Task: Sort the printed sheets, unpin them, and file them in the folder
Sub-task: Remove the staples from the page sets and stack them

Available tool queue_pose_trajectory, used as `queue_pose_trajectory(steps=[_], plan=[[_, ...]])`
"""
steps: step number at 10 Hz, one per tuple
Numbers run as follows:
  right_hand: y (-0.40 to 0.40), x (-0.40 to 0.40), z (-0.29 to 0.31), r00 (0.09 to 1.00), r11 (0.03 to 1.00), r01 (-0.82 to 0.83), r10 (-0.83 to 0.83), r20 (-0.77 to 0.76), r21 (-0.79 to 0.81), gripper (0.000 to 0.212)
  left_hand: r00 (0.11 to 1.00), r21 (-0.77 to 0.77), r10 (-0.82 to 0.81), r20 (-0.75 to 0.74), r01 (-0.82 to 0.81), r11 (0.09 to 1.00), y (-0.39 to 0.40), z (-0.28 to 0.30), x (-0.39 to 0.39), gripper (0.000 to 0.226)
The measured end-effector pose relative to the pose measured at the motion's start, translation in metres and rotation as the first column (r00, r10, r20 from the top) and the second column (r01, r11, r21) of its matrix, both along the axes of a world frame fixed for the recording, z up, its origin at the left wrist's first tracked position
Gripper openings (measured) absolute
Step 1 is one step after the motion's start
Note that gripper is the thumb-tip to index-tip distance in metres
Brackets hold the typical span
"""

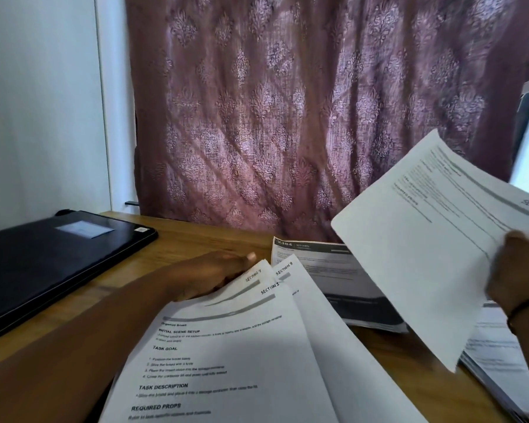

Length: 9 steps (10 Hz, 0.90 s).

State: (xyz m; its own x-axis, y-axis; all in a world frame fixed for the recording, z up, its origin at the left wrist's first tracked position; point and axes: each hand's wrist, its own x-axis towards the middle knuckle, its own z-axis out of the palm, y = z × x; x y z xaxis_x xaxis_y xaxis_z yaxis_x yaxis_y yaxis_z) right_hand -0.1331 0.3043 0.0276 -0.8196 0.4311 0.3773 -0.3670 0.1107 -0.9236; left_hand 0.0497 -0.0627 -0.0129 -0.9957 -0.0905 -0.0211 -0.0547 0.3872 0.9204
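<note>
Black folder point(43, 264) lies shut on wooden desk point(196, 236), well left of left hand point(208, 276). L hand holds fanned sheets point(242, 346) from beneath, fingers under their top edge; headings read Section 4, 1, 8. Just beyond it, dark-banded printout point(327, 270) on desk. R hand point(516, 270) grips a lone raised sheet point(425, 239), blurred; more pages point(495, 355) stacked below it.

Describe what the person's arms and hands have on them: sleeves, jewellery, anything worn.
Both forearms are bare, with no sleeve in view. The left hand wears no ring, watch or band that shows. The right hand has a thin dark band around the wrist, with what may be a second one just below it; the blur there leaves that unsure.
</note>
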Motion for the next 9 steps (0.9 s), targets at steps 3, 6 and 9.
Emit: queue_pose_trajectory(steps=[3, 6, 9], plan=[[-0.008, -0.022, 0.004, 0.988, 0.976, -0.153, 0.148, 0.045, 0.154, 0.039, 1.000, -0.084, 0.008, -0.004, -0.008, 0.996, 0.007, 0.007, 0.004, 0.039], [0.010, -0.072, -0.019, 0.997, 0.999, -0.005, 0.000, -0.079, -0.053, 0.033, 1.000, -0.161, 0.010, 0.024, -0.006, 0.987, 0.003, -0.002, -0.001, 0.037], [-0.020, -0.040, -0.008, 0.985, 0.996, 0.093, -0.091, -0.144, 0.001, 0.044, 0.999, -0.270, 0.019, 0.037, -0.008, 0.963, 0.005, -0.002, -0.002, 0.032]])
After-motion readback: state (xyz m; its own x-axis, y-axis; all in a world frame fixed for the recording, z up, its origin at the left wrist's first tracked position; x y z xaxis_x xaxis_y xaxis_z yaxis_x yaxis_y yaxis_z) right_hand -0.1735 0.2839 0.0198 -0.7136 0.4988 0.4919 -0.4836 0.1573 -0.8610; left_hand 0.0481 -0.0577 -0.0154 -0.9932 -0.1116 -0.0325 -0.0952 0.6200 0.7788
